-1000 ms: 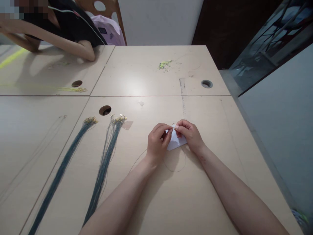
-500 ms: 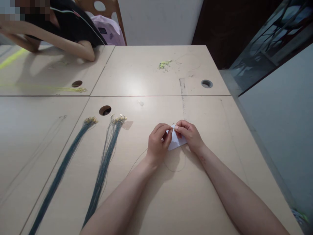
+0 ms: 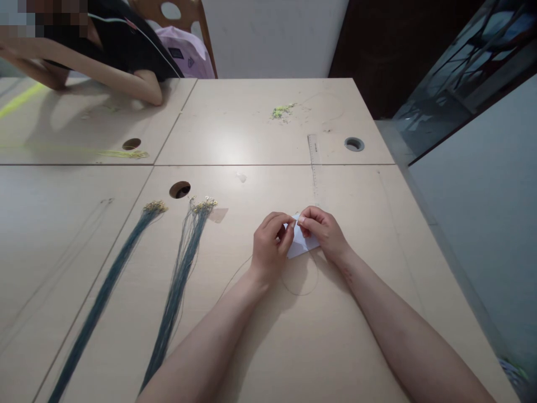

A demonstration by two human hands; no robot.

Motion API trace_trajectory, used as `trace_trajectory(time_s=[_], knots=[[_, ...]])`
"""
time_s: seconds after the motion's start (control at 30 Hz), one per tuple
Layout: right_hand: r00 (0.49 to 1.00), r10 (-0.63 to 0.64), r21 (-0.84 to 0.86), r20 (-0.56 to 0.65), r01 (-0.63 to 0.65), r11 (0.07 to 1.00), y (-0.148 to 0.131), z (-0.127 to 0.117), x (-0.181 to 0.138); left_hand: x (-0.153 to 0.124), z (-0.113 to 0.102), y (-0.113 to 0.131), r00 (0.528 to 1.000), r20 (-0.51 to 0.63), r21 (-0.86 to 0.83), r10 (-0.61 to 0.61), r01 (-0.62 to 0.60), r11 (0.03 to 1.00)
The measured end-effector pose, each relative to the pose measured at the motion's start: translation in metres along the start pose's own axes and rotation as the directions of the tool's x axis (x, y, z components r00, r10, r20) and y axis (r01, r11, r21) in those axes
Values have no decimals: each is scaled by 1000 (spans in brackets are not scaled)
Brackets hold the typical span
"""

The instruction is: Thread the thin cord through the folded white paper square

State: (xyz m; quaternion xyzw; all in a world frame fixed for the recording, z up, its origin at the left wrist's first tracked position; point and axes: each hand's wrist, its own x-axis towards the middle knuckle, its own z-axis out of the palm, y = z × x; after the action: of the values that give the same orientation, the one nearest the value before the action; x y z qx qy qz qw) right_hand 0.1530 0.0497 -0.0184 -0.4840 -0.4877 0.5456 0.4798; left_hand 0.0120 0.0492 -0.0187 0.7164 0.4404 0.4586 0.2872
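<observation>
My left hand (image 3: 269,246) is closed in a pinch, fingertips almost meeting those of my right hand (image 3: 326,230), which is pinched too. Between them they grip a thin dark cord (image 3: 298,294); the exact spot at the fingertips is too small to make out. The cord curves in a loop on the table below and also trails off to the lower left. Under both hands lies a white card (image 3: 300,244), partly covered by the fingers. A small metal bit shows just above the card's top edge.
Left of my arms lie two bundles of teal cords (image 3: 109,277) with gold clasps (image 3: 205,205) at their far ends. A clear ruler (image 3: 312,159) is beyond my hands. Yellow-green scraps (image 3: 282,112) lie farther back. Another person's arm (image 3: 104,70) rests across the table.
Both hands stay pinched over the white card with only a very slight shift. The cord loop and bundles look the same.
</observation>
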Motion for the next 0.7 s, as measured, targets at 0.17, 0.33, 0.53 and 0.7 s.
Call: trace_trajectory(time_s=[0.17,0.33,0.53,0.7], knots=[[1000,2,9,-22,-2,1000,0,0,0,2,1,0,1000,-14,-34,-25,25,999],[999,7,20,-36,-6,1000,0,0,0,3,1,1,999,-20,-53,-37,35,998],[999,2,46,-33,-1,999,1,0,0,3,1,1,999,-32,-57,-31,30,998],[1000,-3,49,-28,4,999,1,0,0,2,2,0,999,-31,-63,-34,32,997]])
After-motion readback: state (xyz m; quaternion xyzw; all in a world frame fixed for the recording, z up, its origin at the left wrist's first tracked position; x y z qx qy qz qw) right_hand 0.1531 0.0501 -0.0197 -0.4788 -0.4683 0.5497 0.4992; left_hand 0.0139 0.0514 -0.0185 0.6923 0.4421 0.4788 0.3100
